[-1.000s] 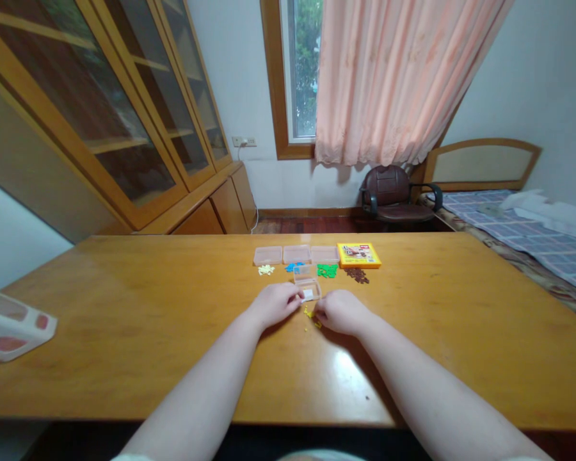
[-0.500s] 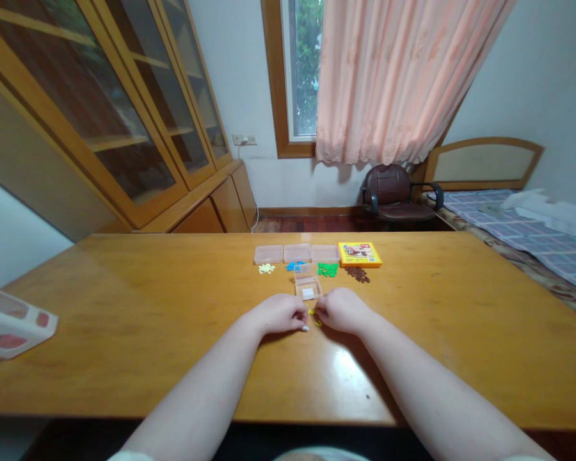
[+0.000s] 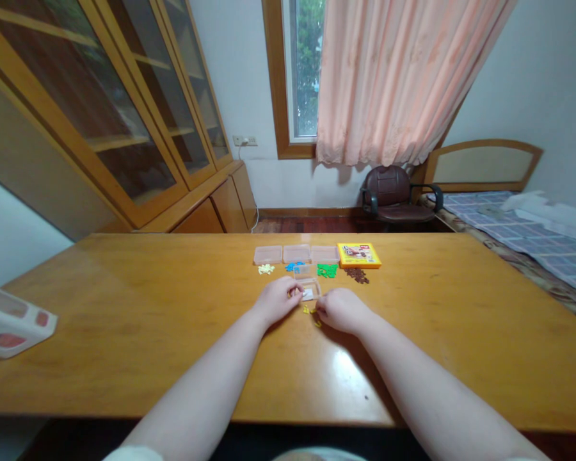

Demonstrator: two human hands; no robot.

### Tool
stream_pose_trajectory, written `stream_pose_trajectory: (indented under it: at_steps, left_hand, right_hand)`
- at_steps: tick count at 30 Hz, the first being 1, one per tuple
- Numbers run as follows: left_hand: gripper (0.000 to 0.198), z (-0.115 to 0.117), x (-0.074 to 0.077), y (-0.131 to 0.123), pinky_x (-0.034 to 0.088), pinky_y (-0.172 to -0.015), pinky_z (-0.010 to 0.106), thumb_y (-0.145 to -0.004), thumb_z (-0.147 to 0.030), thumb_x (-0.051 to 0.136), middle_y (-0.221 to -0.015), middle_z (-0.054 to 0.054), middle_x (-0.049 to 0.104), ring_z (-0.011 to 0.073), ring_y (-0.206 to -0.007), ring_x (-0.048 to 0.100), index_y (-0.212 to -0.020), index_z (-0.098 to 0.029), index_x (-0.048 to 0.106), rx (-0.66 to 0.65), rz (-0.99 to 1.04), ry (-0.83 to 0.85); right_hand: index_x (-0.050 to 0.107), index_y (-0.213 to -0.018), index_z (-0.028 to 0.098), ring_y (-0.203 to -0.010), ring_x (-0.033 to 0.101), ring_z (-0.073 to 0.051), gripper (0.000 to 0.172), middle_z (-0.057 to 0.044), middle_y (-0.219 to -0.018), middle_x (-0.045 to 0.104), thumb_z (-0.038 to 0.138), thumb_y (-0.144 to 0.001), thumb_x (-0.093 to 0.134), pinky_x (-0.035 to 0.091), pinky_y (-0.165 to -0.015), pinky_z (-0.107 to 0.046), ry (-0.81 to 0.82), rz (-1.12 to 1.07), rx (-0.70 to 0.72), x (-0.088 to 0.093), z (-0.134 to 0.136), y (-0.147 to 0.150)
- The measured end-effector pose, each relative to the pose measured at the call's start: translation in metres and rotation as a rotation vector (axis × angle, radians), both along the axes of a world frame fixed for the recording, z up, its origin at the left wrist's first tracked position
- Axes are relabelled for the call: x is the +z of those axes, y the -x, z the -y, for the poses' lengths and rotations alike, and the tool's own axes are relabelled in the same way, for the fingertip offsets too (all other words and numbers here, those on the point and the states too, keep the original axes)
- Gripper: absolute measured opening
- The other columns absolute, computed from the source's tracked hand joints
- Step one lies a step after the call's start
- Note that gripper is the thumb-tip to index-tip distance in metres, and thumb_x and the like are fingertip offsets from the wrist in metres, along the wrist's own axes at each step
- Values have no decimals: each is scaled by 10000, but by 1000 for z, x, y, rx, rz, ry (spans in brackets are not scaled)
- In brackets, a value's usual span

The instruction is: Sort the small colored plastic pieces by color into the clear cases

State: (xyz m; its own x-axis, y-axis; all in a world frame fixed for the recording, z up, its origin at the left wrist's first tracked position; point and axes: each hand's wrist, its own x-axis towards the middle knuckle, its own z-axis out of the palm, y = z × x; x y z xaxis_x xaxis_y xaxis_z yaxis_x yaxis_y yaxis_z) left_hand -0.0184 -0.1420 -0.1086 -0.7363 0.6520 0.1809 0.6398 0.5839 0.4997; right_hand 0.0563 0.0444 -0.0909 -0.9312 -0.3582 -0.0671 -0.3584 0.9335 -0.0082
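Observation:
My left hand [image 3: 279, 299] is at the left edge of an open clear plastic box [image 3: 312, 289] that has a white piece inside. Its fingers are pressed together, and what they hold, if anything, is too small to name. My right hand [image 3: 340, 310] is closed at the box's near right corner, fingertips down by small yellow pieces [image 3: 306, 309] on the table; its grip is too small to make out. Behind the box are piles of blue pieces [image 3: 295, 266], green pieces [image 3: 327, 271], pale yellow pieces [image 3: 265, 269] and brown pieces [image 3: 356, 275].
Three closed clear boxes [image 3: 296, 253] stand in a row beside a yellow box [image 3: 359, 255] on the wooden table [image 3: 148, 320]. A white plastic holder [image 3: 16, 323] is at the left edge. Beyond the table are a chair [image 3: 391, 195] and a bed.
My left hand has moved forward from the yellow pieces to the clear box's left edge, uncovering some of those pieces. My right hand has hardly moved.

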Motion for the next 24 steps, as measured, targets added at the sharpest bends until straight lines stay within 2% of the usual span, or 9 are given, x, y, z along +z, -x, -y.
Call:
stream_pose_trajectory:
  at_steps: [3,7,9,15,19,24]
  left_hand:
    - [222,-3,-6,5,440,-716,263,-876,-280,508,-881,46,658,171,-796,590,-947,-186,697,92,-27,-3]
    - [236,0,-4,5,449,-758,270,-889,-272,498,-923,50,665,176,-832,604,-984,-196,700,97,-50,34]
    - [228,3,0,4,445,-736,261,-890,-270,495,-906,46,662,172,-817,603,-963,-205,701,64,-63,66]
    - [124,8,7,-2,420,-684,234,-839,-272,576,-864,14,682,162,-784,608,-888,-231,683,-157,-9,183]
    - [107,5,10,-6,406,-648,233,-801,-288,618,-812,7,681,165,-739,608,-875,-233,671,-172,36,239]
    - [86,3,12,-8,380,-595,229,-789,-291,619,-777,9,678,158,-687,597,-811,-214,651,-163,41,273]
  right_hand:
    - [730,-872,153,-759,680,-231,281,-122,-827,728,261,-879,470,431,-653,-265,-8,16,-11,2,-1,0]
    - [723,-885,154,-771,680,-234,275,-123,-840,727,278,-881,477,430,-653,-269,1,22,-9,1,-1,0]
    - [721,-885,153,-769,681,-238,279,-125,-839,727,282,-886,474,431,-652,-273,1,13,-10,-1,-1,1]
    - [706,-883,145,-764,681,-238,300,-132,-837,722,284,-913,441,434,-656,-277,10,-7,-31,-6,1,1]
    - [697,-885,150,-755,674,-221,254,-122,-831,723,270,-890,474,423,-662,-270,51,-18,-49,-7,-2,1]
    - [675,-957,181,-804,664,-212,260,-100,-888,726,321,-921,459,404,-668,-266,178,-141,-197,-9,-7,6]
